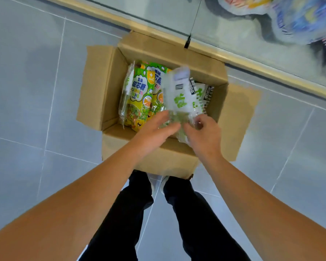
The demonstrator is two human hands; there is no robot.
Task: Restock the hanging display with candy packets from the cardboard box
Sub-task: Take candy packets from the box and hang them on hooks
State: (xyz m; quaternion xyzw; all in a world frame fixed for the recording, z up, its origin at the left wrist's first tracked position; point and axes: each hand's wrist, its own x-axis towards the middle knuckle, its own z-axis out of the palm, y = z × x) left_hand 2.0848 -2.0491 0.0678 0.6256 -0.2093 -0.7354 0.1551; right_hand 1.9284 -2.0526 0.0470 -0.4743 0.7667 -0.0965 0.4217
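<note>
An open cardboard box (109,80) stands on the floor in front of my feet. Inside lie yellow-green candy packets (137,93) on the left and white-green ones at the right. My right hand (203,134) grips the lower end of a white-and-green candy packet (179,95), which is tilted up over the box and blurred. My left hand (156,129) reaches in with straight fingers touching the same packet's clear lower part. The hanging display shows only as blurred coloured packets (297,19) at the top right.
Grey tiled floor (26,110) surrounds the box. A wood-trimmed wall base (252,66) runs diagonally behind it, with a thin black rod and clip (187,41) above the box's far flap. My dark trousers and shoes (158,183) are just behind the near flap.
</note>
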